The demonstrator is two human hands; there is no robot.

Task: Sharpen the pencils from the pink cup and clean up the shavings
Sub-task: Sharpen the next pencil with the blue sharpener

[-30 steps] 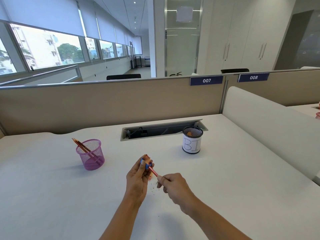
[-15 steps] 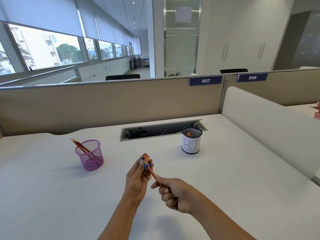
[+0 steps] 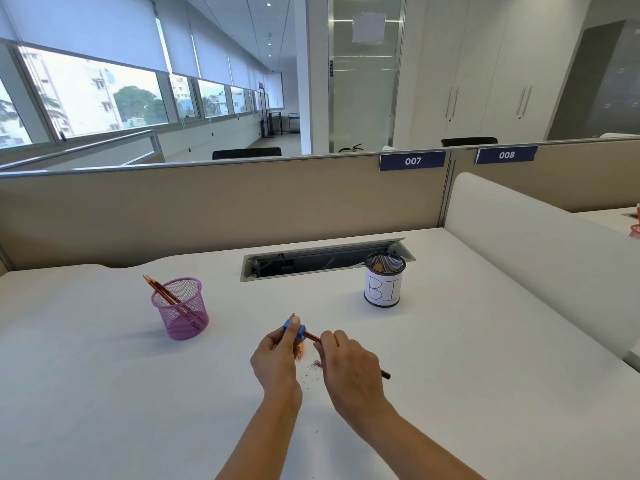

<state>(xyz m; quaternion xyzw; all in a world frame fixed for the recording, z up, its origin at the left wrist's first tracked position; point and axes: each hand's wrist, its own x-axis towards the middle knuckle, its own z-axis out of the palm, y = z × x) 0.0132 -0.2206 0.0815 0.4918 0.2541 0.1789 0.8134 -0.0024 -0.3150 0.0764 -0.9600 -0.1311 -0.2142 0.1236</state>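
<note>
Pencil (image 3: pixel 311 337): red, held in my right hand (image 3: pixel 349 367), fingers pinched on the shaft, its back end poking out past the palm, its front end in the sharpener. Sharpener (image 3: pixel 294 331): blue, clamped between thumb and fingers of my left hand (image 3: pixel 275 358), just above the desk (image 3: pixel 104 393). Shavings (image 3: pixel 316 365): dark specks on the desk between both hands, one orange curl beside the left palm. Pink cup (image 3: pixel 180 310): mesh, farther left, with more pencils (image 3: pixel 162 292) leaning inside. Bin (image 3: pixel 383 285): black mesh cup, farther right, with a white label, near the cable tray (image 3: pixel 311 261).
</note>
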